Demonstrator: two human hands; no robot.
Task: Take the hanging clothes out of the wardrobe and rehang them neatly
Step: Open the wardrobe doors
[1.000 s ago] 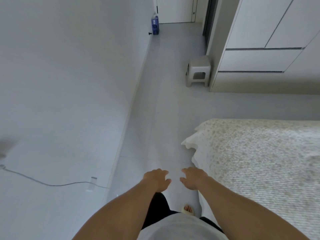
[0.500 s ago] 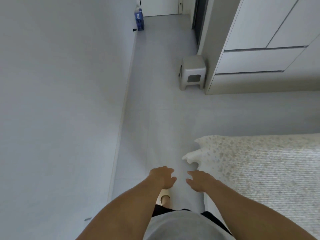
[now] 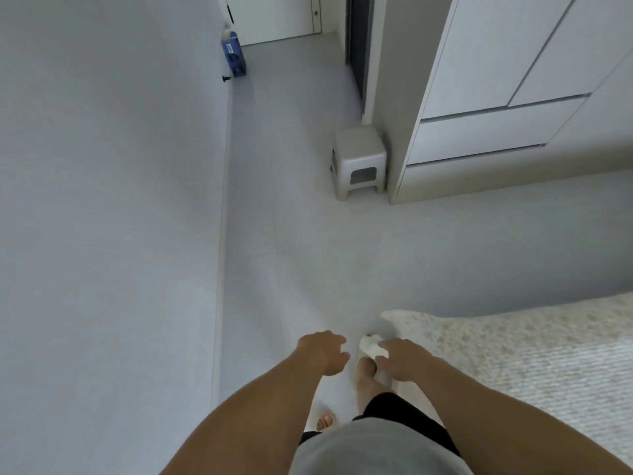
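Stool (image 3: 358, 165) set on floor (image 3: 294, 234) just left of wardrobe (image 3: 507, 108). Bed (image 3: 534, 354) placed near right. Bottle (image 3: 234, 54) stood against far left wall (image 3: 102, 166).

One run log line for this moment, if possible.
left hand empty, held out | right hand empty, held out | wardrobe closed, ahead right | no clothes seen

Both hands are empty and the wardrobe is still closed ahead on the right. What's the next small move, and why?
Probably keep walking forward past the bed corner toward the wardrobe. Its doors look shut, no clothes show, and the left hand and right hand hold nothing, well short of it.
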